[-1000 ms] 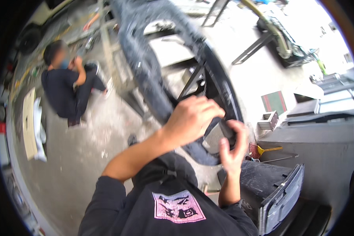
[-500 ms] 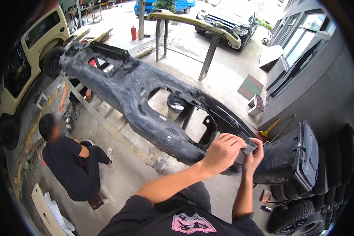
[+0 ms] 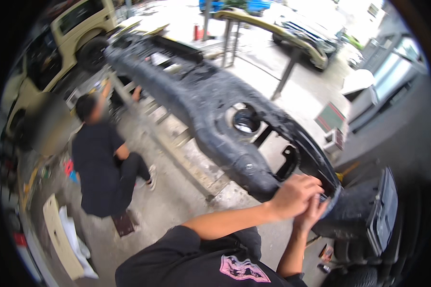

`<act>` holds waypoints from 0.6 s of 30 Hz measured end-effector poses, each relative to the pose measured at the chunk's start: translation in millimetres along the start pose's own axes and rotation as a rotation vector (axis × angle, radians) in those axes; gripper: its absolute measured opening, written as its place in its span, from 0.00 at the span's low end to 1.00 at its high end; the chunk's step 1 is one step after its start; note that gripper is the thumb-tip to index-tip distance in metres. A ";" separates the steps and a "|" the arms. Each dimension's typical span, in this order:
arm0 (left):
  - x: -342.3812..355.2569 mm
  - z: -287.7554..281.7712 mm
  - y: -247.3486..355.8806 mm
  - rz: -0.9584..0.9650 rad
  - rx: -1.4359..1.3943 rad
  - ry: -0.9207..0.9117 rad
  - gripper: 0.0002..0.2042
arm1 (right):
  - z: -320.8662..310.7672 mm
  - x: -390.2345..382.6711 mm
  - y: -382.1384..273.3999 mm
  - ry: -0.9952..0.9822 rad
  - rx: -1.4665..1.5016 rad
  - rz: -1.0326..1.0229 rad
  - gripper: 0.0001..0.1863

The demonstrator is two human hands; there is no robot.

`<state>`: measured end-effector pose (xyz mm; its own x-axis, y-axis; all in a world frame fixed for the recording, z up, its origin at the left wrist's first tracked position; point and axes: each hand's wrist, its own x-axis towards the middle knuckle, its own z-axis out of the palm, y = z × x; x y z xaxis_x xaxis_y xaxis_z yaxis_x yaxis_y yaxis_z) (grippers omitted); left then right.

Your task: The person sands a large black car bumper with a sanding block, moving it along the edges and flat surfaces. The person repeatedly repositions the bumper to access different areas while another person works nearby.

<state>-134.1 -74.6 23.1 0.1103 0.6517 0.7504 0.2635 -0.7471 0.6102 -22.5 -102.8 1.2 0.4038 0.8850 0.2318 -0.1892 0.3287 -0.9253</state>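
Note:
My left hand (image 3: pixel 294 197) and my right hand (image 3: pixel 312 214) are closed together over the near right end of a large black car bumper (image 3: pixel 215 115). Between their fingers they pinch a small dark grey sheet, like sandpaper, now almost wholly hidden by the fingers. Whether the hands touch the bumper is unclear. Pale dull smears mark the bumper's surface, and it has several openings. It rests on a metal stand (image 3: pixel 177 160). A dark bucket (image 3: pixel 245 120) shows through the middle opening.
A person in black (image 3: pixel 100 165) squats at the left, reaching toward the stand. To my right stand a black wheeled bin (image 3: pixel 352 213) and stacked tyres (image 3: pixel 407 225). Another bumper (image 3: pixel 268 28) lies on a far stand. A beige vehicle (image 3: pixel 81 28) is at the far left.
My view has turned, so the surroundings sit further right. My hands have come closer together, and the dark sheet that showed between them is now covered by the fingers.

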 end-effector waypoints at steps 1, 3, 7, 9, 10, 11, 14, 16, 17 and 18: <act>-0.3 2.6 4.5 0.009 -0.011 -0.010 0.15 | -15.1 8.0 9.4 -0.015 0.025 0.003 0.25; -2.3 10.7 11.2 0.030 -0.011 -0.066 0.18 | -40.0 26.8 13.9 0.052 0.048 -0.040 0.11; 0.0 -1.9 9.6 0.037 0.040 -0.109 0.15 | -48.9 62.2 1.4 -0.068 -0.013 -0.133 0.14; -1.7 -14.3 -2.3 0.049 0.091 -0.058 0.11 | -70.7 78.9 -2.3 -0.113 -0.260 -0.163 0.14; -0.6 -26.6 -9.1 0.068 0.107 -0.049 0.11 | -83.5 87.9 -5.4 -0.146 -0.408 -0.142 0.14; -1.1 -40.7 -14.1 0.075 0.140 0.021 0.11 | -71.8 85.6 -17.5 -0.192 -0.503 -0.170 0.14; -5.6 -75.7 -32.6 0.002 0.328 0.070 0.09 | -55.6 94.4 -21.6 -0.333 -0.619 -0.298 0.24; -8.8 -87.8 -41.8 0.014 0.337 0.091 0.10 | -26.5 88.9 -30.5 -0.332 -0.818 -0.407 0.27; -7.5 -88.0 -39.9 0.026 0.336 0.056 0.09 | -30.9 94.3 -30.8 -0.424 -0.857 -0.346 0.25; -6.9 -87.3 -35.7 0.036 0.343 0.027 0.09 | -36.8 99.2 -34.0 -0.524 -0.886 -0.278 0.24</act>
<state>-227.9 -63.8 18.3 0.1011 0.6184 0.7793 0.5673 -0.6793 0.4655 56.9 -38.4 44.6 -0.1425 0.9166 0.3735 0.6543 0.3704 -0.6593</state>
